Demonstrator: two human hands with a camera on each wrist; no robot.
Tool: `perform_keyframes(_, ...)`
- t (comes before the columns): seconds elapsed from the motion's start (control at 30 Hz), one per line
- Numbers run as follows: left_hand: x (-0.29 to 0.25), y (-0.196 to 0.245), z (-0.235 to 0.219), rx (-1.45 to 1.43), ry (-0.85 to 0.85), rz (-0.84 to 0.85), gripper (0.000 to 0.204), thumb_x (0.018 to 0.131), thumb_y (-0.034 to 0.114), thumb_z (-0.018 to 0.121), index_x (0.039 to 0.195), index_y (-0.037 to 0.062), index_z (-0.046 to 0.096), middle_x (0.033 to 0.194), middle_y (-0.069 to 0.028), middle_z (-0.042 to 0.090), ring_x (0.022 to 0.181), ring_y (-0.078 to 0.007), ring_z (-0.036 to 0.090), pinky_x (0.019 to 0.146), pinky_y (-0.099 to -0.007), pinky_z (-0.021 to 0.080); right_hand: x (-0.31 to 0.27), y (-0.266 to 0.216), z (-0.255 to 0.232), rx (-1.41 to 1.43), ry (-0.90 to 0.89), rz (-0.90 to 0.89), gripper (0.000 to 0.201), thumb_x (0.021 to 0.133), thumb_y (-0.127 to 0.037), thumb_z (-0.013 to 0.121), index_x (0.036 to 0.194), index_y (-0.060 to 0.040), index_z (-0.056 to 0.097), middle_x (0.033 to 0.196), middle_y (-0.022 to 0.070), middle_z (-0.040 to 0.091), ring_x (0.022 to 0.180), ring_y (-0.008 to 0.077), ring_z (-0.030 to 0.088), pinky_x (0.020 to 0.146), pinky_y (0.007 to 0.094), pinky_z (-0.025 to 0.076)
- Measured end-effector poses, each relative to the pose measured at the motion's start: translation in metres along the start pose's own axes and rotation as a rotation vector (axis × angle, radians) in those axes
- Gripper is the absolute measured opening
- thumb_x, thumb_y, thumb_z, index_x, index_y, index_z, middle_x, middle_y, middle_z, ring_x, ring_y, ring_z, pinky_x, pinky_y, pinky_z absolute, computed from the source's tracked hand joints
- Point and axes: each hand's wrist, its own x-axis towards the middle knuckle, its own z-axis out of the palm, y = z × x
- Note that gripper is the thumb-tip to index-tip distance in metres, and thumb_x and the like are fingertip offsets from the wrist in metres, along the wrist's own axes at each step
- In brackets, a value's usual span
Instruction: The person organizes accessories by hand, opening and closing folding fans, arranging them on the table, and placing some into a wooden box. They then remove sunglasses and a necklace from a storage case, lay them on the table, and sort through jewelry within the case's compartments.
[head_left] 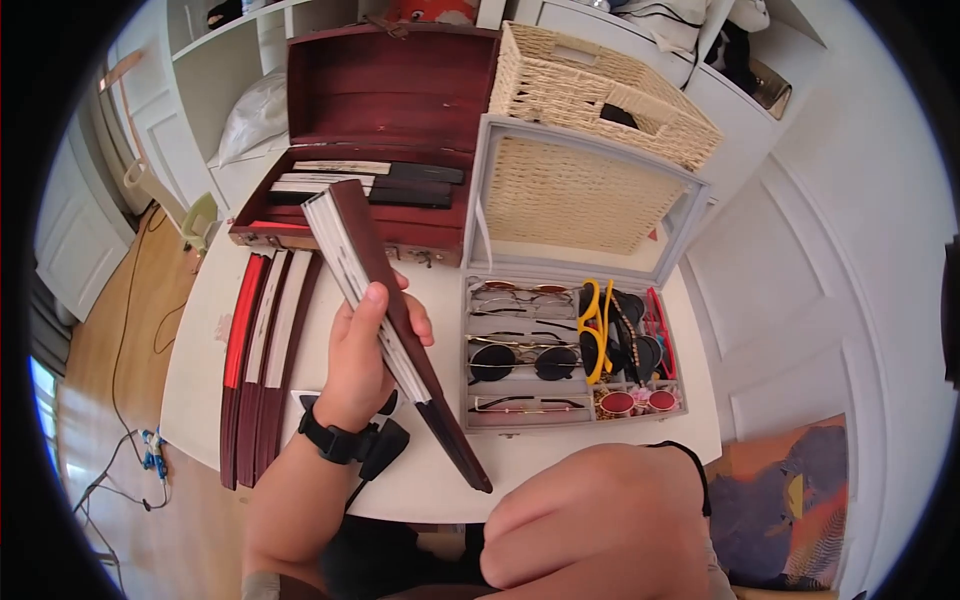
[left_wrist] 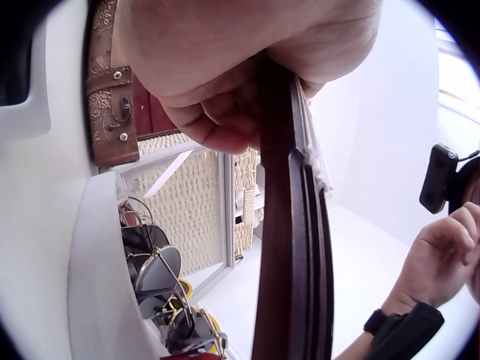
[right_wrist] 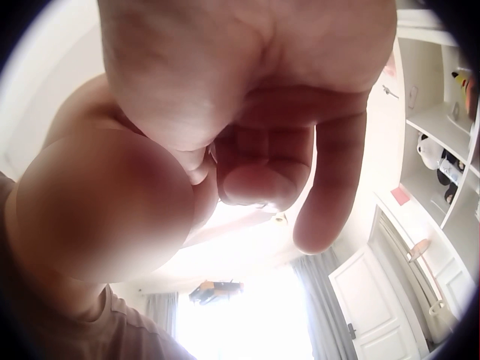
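White shelves [head_left: 195, 110] and a pale panelled wall [head_left: 860, 200] bound the far and right sides of a white table [head_left: 195, 380], whose rounded left edge stands off above the wooden floor [head_left: 190, 540]. Along the back, an open dark red case [head_left: 390, 90] sits right beside an open grey box [head_left: 550, 425] of glasses, and a wicker basket [head_left: 530, 90] rises behind the raised lid, so room to move is tight there. Three more folded fans [head_left: 245, 330] lie side by side at the left, their lower ends close to the edge. Between them and the grey box lies bare tabletop, and above it the left hand [head_left: 365, 325] grips a folded fan [head_left: 408, 370] round its middle, tilted, its dark lower end near the front edge. The right hand [left_wrist: 442, 251] is raised close to the person, fingers loosely bent, one nearly straight.
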Motion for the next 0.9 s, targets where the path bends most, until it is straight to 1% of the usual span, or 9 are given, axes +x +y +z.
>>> perform_keyframes(0.1,0.0,0.0,0.001,-0.009,0.004,0.003,0.038,0.107,0.042,0.046,0.116,0.0054,0.048,0.074,-0.0077,0.058,0.07,-0.0181,0.055,0.07,-0.0332,0.046,-0.001,-0.001,-0.004,-0.013,-0.042,-0.058,0.009,0.084,-0.006,0.064,0.089,0.0011,0.066,0.075,0.0046,0.054,0.051,0.0136,0.05,0.04,0.0269,0.037)
perform_keyframes(0.3,0.0,0.0,0.001,-0.005,0.006,0.001,0.038,0.107,0.042,0.046,0.116,0.0053,0.048,0.073,-0.0079,0.058,0.07,-0.0181,0.055,0.07,-0.0336,0.046,0.004,-0.003,-0.003,-0.045,-0.005,-0.053,0.007,0.086,-0.006,0.064,0.089,0.0006,0.066,0.076,0.0054,0.056,0.051,0.0137,0.05,0.04,0.0271,0.037)
perform_keyframes(0.4,0.0,0.0,0.001,0.017,0.002,0.022,0.038,0.107,0.042,0.046,0.116,0.0052,0.048,0.073,-0.0079,0.058,0.069,-0.0182,0.055,0.07,-0.0337,0.046,0.003,-0.008,0.001,-0.029,0.091,0.025,0.008,0.087,-0.006,0.064,0.089,0.0007,0.066,0.076,0.0058,0.057,0.05,0.0138,0.05,0.04,0.0272,0.037)
perform_keyframes(0.43,-0.001,-0.001,0.002,0.017,0.001,0.02,0.038,0.107,0.042,0.046,0.116,0.0052,0.048,0.073,-0.0079,0.058,0.069,-0.0182,0.055,0.07,-0.0337,0.046,0.001,-0.008,0.001,-0.015,0.068,0.022,0.008,0.086,-0.007,0.065,0.089,0.0007,0.066,0.075,0.0058,0.057,0.05,0.0137,0.049,0.04,0.0272,0.037)
perform_keyframes(0.5,0.0,0.0,0.001,0.01,0.002,0.012,0.038,0.107,0.042,0.046,0.117,0.0051,0.048,0.073,-0.0078,0.058,0.069,-0.0181,0.055,0.07,-0.0336,0.046,-0.001,-0.003,0.0,0.007,0.046,0.006,0.009,0.086,-0.008,0.065,0.089,0.0006,0.066,0.075,0.0059,0.057,0.049,0.0137,0.049,0.039,0.0273,0.036)
perform_keyframes(0.53,0.0,0.001,0.0,0.017,0.006,0.016,0.038,0.107,0.042,0.046,0.117,0.0051,0.048,0.073,-0.0078,0.058,0.069,-0.0181,0.055,0.07,-0.0336,0.046,-0.001,0.002,-0.002,-0.016,0.022,-0.061,0.009,0.086,-0.008,0.066,0.089,0.0004,0.066,0.074,0.0056,0.057,0.049,0.0137,0.049,0.039,0.0274,0.036)
perform_keyframes(0.6,0.0,0.001,0.001,0.01,0.003,0.006,0.038,0.107,0.041,0.046,0.117,0.0049,0.047,0.073,-0.008,0.058,0.069,-0.0182,0.055,0.07,-0.0338,0.046,-0.001,0.005,-0.002,-0.042,-0.002,-0.124,0.009,0.086,-0.009,0.066,0.089,0.0003,0.066,0.074,0.0054,0.056,0.048,0.0138,0.048,0.039,0.0275,0.036)
perform_keyframes(0.8,0.0,0.0,0.002,0.031,0.004,0.025,0.038,0.107,0.042,0.046,0.117,0.0048,0.047,0.072,-0.0075,0.057,0.069,-0.0181,0.055,0.07,-0.0342,0.046,-0.001,0.004,-0.004,-0.089,0.002,-0.122,0.008,0.086,-0.008,0.065,0.088,-0.0007,0.065,0.074,0.0051,0.056,0.048,0.0137,0.048,0.039,0.0274,0.035)
perform_keyframes(0.9,0.0,0.001,0.003,0.002,-0.006,0.007,0.039,0.107,0.043,0.046,0.117,0.0049,0.047,0.073,-0.0074,0.057,0.07,-0.0179,0.055,0.07,-0.0337,0.046,-0.001,0.006,-0.004,-0.107,0.012,-0.161,0.008,0.087,-0.009,0.064,0.088,-0.0011,0.065,0.074,0.005,0.056,0.048,0.0134,0.048,0.039,0.0274,0.035)
